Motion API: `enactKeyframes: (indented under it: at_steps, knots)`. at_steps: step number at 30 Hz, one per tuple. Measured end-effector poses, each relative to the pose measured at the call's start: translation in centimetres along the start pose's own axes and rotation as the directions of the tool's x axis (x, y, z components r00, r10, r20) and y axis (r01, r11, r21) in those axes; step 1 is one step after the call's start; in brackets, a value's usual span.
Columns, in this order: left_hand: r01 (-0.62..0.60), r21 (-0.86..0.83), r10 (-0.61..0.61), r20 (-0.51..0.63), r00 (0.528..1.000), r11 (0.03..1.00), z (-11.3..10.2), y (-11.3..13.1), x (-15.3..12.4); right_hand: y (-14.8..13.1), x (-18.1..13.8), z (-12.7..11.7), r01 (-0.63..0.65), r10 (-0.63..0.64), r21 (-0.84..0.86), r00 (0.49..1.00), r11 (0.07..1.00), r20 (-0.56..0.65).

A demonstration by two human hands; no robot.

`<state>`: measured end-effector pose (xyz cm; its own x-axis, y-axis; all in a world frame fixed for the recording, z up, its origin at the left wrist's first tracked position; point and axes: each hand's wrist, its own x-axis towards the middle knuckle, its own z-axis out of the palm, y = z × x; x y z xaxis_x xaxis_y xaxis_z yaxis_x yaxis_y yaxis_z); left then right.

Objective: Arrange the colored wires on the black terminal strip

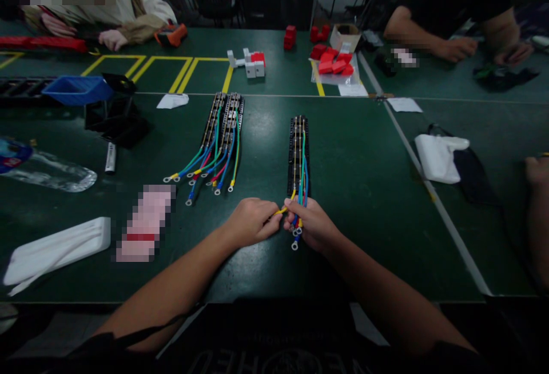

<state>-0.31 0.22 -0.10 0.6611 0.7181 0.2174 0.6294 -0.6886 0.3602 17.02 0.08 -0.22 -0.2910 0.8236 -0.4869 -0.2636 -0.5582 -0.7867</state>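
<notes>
A black terminal strip [297, 151] lies lengthwise on the green table in front of me, with coloured wires running down it. My left hand [251, 221] is closed in a pinch on a yellow wire [281, 210] at the strip's near end. Right beside it, my right hand [311, 224] is wrapped round the bundle of coloured wires [297, 231], whose ring lugs hang out below the fingers. Two more terminal strips [225, 119] with fanned-out wires lie further left.
Left side: blue bin [76, 88], black trays, clear plastic bottle [47, 171], white foam pieces [55, 251]. Far side: red and white blocks [332, 60], a small box. White foam and dark cloth at right [440, 158]. Other people's arms rest at the far left, far right and right edge.
</notes>
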Motion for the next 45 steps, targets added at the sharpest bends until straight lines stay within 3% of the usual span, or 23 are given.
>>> enactKeyframes:
  at_steps: [45]
  knots:
    - [-0.026, -0.003, 0.025, -0.043, 0.999, 1.000, -0.06, -0.05, -0.03, -0.13, -0.03, -0.05, -0.002, 0.002, -0.033, 1.000, 0.999, -0.002]
